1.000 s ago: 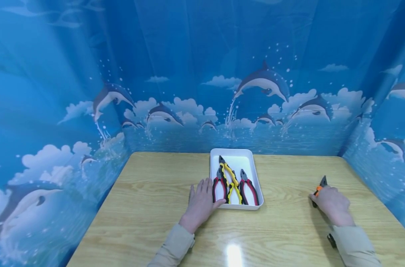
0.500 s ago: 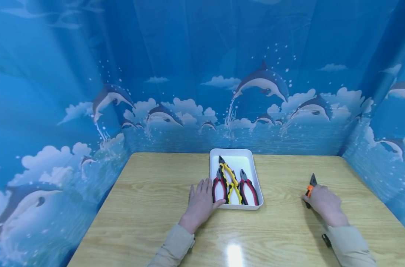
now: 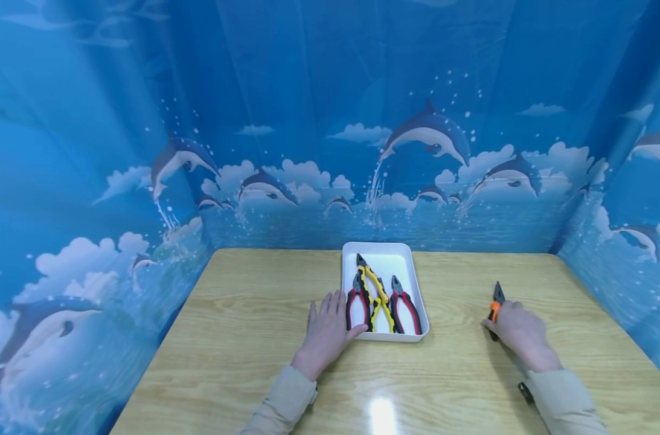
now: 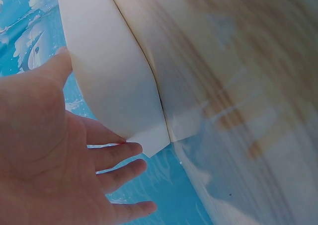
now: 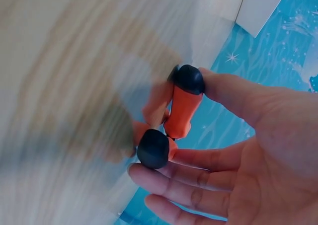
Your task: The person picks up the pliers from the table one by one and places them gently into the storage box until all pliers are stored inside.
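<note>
My right hand [image 3: 520, 332] grips orange-and-black-handled pliers [image 3: 495, 308] at the right side of the table, jaws pointing away. In the right wrist view the thumb and fingers close on the two handles [image 5: 185, 103] from either side, low over the tabletop. My left hand [image 3: 328, 326] rests against the left side of a white tray [image 3: 397, 260], its fingers extended and the thumb over the near left corner; the left wrist view shows it touching the tray wall [image 4: 109, 71]. Inside the tray lie yellow-and-black pliers [image 3: 374, 281] between two red-and-black pliers [image 3: 406, 305].
The wood-grain table [image 3: 243, 314] extends to both sides of the tray. A blue dolphin-print curtain [image 3: 319, 121] stands along the back and both sides. Bare tabletop lies between the tray and the right hand.
The right hand has moved left across the table with the orange-handled pliers, closer to the tray. The left hand and the tray have stayed in place.
</note>
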`<state>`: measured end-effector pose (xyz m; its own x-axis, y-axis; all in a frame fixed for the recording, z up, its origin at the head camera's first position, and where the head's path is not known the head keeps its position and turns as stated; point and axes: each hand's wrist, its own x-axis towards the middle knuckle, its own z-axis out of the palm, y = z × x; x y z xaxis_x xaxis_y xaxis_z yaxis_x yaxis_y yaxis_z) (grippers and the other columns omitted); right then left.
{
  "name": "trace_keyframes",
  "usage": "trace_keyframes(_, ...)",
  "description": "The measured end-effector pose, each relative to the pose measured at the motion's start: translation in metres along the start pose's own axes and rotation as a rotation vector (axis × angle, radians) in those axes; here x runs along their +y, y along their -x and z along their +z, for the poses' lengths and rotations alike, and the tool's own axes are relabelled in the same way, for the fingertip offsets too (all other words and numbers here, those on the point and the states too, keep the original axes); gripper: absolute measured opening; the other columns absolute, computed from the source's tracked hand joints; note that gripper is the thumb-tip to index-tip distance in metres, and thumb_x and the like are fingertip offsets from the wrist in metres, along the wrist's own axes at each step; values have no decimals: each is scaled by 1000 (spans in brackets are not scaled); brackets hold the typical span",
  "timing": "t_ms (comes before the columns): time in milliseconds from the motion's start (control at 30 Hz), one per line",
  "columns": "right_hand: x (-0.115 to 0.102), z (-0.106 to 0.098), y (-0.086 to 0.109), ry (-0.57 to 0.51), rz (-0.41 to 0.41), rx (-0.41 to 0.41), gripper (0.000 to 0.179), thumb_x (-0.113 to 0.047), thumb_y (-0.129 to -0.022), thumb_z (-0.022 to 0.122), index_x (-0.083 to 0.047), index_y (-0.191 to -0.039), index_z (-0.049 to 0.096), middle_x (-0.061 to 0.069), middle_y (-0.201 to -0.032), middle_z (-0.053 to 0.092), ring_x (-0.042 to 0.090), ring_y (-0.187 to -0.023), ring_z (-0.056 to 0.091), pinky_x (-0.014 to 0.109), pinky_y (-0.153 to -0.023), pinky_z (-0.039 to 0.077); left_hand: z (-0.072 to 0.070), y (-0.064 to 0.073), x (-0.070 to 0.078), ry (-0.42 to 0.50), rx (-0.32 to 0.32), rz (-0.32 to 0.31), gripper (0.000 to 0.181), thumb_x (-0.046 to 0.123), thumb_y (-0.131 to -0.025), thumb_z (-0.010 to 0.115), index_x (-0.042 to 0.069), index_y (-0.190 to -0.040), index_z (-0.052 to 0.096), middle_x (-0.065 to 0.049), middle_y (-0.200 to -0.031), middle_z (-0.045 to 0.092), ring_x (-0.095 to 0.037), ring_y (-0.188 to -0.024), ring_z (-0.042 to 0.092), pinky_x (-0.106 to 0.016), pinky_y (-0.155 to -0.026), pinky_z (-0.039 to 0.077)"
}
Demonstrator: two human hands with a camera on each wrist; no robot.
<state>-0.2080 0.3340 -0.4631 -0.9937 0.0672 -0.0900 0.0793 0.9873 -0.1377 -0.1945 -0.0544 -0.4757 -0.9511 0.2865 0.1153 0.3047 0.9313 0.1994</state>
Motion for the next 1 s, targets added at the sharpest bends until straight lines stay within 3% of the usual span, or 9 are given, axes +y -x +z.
trace_keyframes(200, -12, 2, 0, -4, -30, -4, 64, -35, -95, 70, 24, -105, 47, 27, -82, 50, 33, -62, 56, 45, -51, 50, 1, 0, 0, 5, 7, 5, 87, 62, -99, 50, -4, -154, 35, -22, -158, 37, -39, -146, 36, -64, -116, 30)
trace_keyframes(500, -32, 4, 1, 83, -111, 56, 63, -34, -94, 72, 24, -107, 51, 25, -81, 53, 30, -59, 56, 44, -50, 51, 0, -1, 0, 0, -2, 0, 88, 63, -99, 48, -3, -155, 34, -22, -159, 36, -38, -146, 35, -64, -116, 29)
trace_keyframes(1000, -52, 8, 1, 68, -95, 17, 65, -35, -93, 74, 22, -114, 50, 24, -86, 54, 27, -61, 54, 38, -50, 49, 0, 0, 0, -7, -3, 1, 88, 63, -99, 48, -4, -155, 35, -22, -159, 37, -39, -146, 36, -64, -116, 30)
